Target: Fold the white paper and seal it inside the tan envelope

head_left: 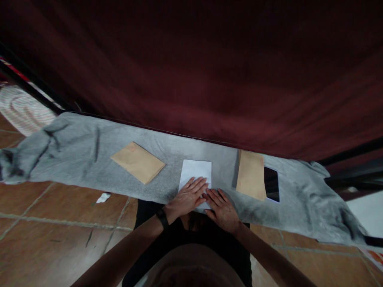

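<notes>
A white sheet of paper (196, 168) lies on the grey cloth in front of me. My left hand (190, 194) rests flat across its middle, fingers stretched out toward the upper right. Beside it, my right hand (222, 208) lies on the paper's lower right edge, its fingers extended and spread. Left of the paper sits a brown envelope (137, 162), turned at an angle. On the right is a stack of brown envelopes (250, 175), and a dark-screened phone (271, 184) lies against its right side. The paper's lower part is partly hidden by my hands.
The grey cloth (77, 147) covers a long narrow surface. Behind it hangs a dark red curtain (191, 79). Below is a tiled floor (72, 243), with a small white scrap (103, 197) on it. A striped cloth (24, 107) shows at far left.
</notes>
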Available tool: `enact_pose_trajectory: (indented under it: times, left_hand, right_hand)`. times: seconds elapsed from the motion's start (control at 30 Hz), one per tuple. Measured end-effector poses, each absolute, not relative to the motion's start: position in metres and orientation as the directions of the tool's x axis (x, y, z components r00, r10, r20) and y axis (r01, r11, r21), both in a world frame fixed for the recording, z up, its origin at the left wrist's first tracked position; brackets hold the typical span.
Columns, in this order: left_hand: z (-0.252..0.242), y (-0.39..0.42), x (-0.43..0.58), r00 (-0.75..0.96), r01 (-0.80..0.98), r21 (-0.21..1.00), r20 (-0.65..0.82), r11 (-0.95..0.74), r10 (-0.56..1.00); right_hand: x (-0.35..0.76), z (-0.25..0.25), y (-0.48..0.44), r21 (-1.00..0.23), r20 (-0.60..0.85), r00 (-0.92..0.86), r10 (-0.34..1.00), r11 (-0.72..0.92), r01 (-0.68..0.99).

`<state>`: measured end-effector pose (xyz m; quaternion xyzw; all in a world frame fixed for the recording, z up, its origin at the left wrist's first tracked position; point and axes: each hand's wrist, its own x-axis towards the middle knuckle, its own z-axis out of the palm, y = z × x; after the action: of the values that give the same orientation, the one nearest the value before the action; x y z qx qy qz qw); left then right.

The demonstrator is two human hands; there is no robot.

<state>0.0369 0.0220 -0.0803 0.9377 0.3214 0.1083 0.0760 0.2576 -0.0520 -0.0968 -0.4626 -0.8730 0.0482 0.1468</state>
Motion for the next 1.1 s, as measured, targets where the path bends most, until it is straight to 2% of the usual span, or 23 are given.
enact_pose_trajectory:
  times: [0.1,0.57,1.1]
  left_hand:
    - [-0.082,0.007,0.035,0.794,0.561,0.239,0.114,-0.793,0.597]
    - [-0.080,-0.001,0.016,0.805,0.561,0.200,0.097,-0.803,0.586]
    - [-0.082,0.005,-0.050,0.723,0.630,0.303,0.108,-0.715,0.682]
  right_hand:
    - [0.257,-0.097,-0.053,-0.239,0.205,-0.513,0.833,0.551,0.799]
    - [0.260,-0.096,-0.052,-0.230,0.196,-0.536,0.821,0.570,0.789]
    - [0.259,-0.093,-0.051,-0.235,0.190,-0.527,0.828,0.560,0.794]
